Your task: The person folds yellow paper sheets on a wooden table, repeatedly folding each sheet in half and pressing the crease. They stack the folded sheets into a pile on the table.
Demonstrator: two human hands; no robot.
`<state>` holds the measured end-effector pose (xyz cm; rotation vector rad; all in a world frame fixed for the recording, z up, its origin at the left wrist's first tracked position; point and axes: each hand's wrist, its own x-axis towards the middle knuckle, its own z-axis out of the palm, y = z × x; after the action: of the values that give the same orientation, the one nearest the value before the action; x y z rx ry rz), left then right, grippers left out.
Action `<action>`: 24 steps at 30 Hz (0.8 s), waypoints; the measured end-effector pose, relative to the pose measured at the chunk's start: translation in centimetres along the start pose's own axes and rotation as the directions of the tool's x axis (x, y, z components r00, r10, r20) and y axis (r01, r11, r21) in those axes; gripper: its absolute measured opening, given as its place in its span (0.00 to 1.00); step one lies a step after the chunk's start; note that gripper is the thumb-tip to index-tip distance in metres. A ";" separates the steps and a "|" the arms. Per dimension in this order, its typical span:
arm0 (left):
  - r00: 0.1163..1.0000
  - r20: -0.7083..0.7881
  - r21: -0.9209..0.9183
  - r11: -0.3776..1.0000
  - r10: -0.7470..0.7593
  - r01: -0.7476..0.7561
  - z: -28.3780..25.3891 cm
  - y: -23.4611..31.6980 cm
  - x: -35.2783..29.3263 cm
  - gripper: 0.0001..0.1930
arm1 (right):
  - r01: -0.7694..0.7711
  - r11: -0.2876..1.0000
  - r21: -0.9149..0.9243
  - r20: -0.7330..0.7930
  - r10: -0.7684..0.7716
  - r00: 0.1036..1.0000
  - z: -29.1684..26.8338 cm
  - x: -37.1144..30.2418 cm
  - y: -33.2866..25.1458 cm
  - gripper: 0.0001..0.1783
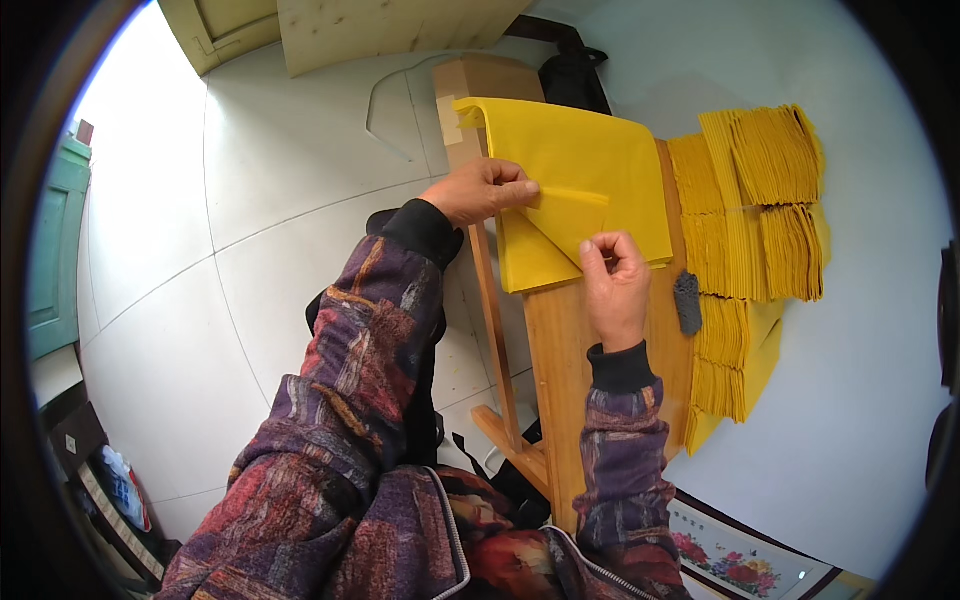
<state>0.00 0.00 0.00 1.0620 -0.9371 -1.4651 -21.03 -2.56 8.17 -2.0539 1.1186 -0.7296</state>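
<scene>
A stack of thin yellow sheets, which look like paper, lies on a narrow wooden table and hangs over its left edge. The top sheet's near part is turned up into a slanting flap. My left hand pinches this sheet at its left side, thumb against fingers. At the flap's near corner, my right hand is closed with thumb and forefinger together on the sheet's edge. Its other fingers are curled in.
Several bundles of folded yellow sheets are piled along the table's right side by the wall. A small dark grey fuzzy object lies beside them. Beyond the stack stand a cardboard box and a black bag.
</scene>
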 end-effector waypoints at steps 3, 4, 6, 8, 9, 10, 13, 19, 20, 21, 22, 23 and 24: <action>1.000 0.010 0.017 1.000 -0.018 0.018 0.3 0.4 0.1 0.15 | -0.009 0.998 -0.062 -0.054 0.006 0.999 -0.3 1.1 0.2 0.07; 1.000 0.014 0.033 0.999 -0.021 0.020 0.1 0.4 -0.1 0.14 | -0.016 0.998 -0.061 -0.062 0.012 0.998 -0.1 1.3 0.4 0.08; 1.000 0.023 0.031 1.000 0.004 -0.004 0.1 0.2 -0.1 0.12 | -0.018 0.998 -0.056 -0.075 0.013 0.997 0.0 1.7 0.6 0.08; 0.998 0.030 0.001 0.999 0.047 -0.047 0.2 -0.3 -0.1 0.11 | -0.012 0.999 -0.033 -0.082 0.009 0.997 0.1 1.8 0.9 0.08; 0.998 0.043 -0.011 0.999 0.046 -0.045 0.1 -0.5 0.0 0.10 | -0.021 0.999 -0.026 -0.079 0.019 0.997 0.1 1.9 1.0 0.08; 0.997 0.056 -0.023 0.999 0.045 -0.044 -0.1 -0.6 0.2 0.10 | -0.029 0.999 -0.018 -0.076 0.028 0.997 0.1 1.9 1.0 0.07; 0.998 0.057 -0.029 0.999 0.034 -0.033 -0.2 -0.8 0.5 0.09 | -0.013 1.000 -0.013 -0.171 0.011 0.985 0.5 1.7 1.0 0.06; 0.999 0.025 -0.016 0.999 0.034 -0.034 -0.1 -0.8 0.6 0.08 | 0.241 0.910 -0.337 0.046 -0.240 0.970 0.4 -2.9 -0.7 0.06; 0.999 0.033 -0.038 0.998 0.042 -0.041 0.0 -0.8 0.6 0.08 | 0.332 0.881 -0.337 0.155 -0.296 0.943 0.7 -3.5 -0.7 0.07; 0.998 0.037 -0.060 0.997 0.045 -0.043 0.2 -0.8 0.6 0.08 | 0.342 0.868 -0.360 0.174 -0.298 0.939 0.9 -4.0 -0.6 0.09; 0.999 0.029 -0.065 0.997 0.042 -0.040 0.2 -0.8 0.6 0.08 | 0.355 0.854 -0.380 0.195 -0.302 0.933 1.3 -4.3 -0.5 0.10; 0.999 0.015 -0.067 0.997 0.041 -0.040 0.1 -0.7 0.4 0.08 | 0.375 0.841 -0.390 0.209 -0.316 0.925 1.6 -4.5 -0.5 0.12; 0.999 0.015 -0.054 0.998 0.039 -0.038 0.1 -0.6 0.4 0.08 | 0.362 0.837 -0.410 0.197 -0.306 0.931 1.7 -4.6 -0.6 0.13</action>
<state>-0.33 -0.25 -0.62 0.9897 -0.9196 -1.4610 -21.67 2.11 6.87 -2.6914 0.9192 -0.5286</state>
